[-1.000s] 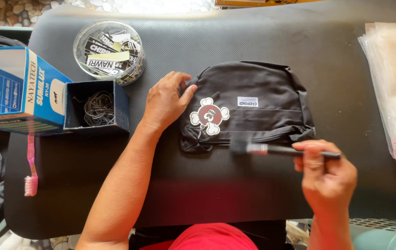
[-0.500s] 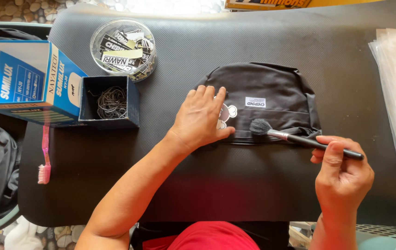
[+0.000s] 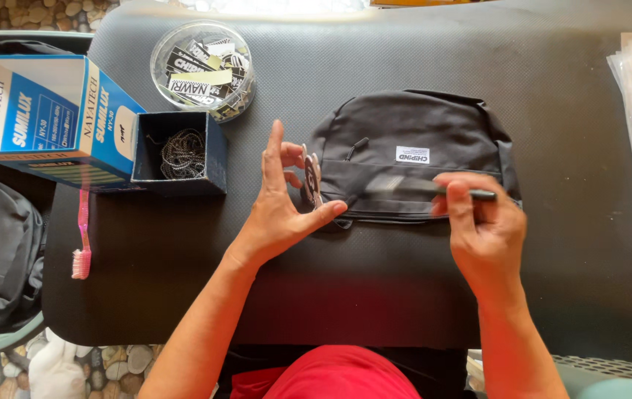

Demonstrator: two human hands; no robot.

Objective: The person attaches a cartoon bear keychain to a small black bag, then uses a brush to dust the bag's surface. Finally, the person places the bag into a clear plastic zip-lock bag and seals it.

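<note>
Brushing down a small black pouch on my dark work mat.

The pouch lies flat mid-mat. My right hand is clamped around a slim brush over its zipper; my left hand, fingers spread, tips its round charm on edge. I judge the next stroke needs that charm kept clear.

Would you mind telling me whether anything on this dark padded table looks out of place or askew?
Only small things: the blue cardboard box lies tipped on its side, and a pink toothbrush sits at the dark padded table edge. Nothing looks spilled or damaged.
</note>
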